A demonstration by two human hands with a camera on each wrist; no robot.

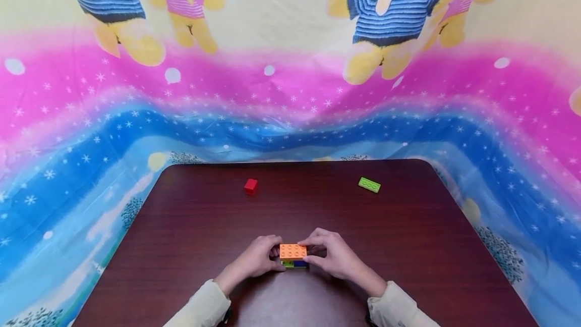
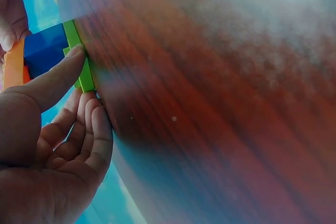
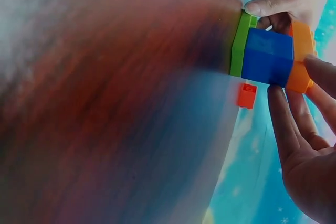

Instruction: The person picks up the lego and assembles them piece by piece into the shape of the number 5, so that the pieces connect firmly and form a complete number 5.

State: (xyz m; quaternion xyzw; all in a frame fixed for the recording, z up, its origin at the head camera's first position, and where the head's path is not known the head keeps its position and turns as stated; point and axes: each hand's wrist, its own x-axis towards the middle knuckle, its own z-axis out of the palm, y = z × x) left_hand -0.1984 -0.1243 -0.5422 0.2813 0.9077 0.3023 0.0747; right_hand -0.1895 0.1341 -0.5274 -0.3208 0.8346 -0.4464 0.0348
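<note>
In the head view, a small stack of toy building bricks sits near the front of the table, between the two hands. Its top is an orange brick with rows of studs. Below that comes a blue brick, which stands on a light green plate at the bottom. My left hand pinches the green plate at its left end, thumb on the near side. The right hand holds the orange brick by its right end, between thumb and fingers. The orange brick overhangs the green plate's left part, beside the blue brick.
A red brick lies toward the back left of the dark wooden table. Toward the back right is another light green plate. A patterned cloth with bears hangs around the table's back and sides.
</note>
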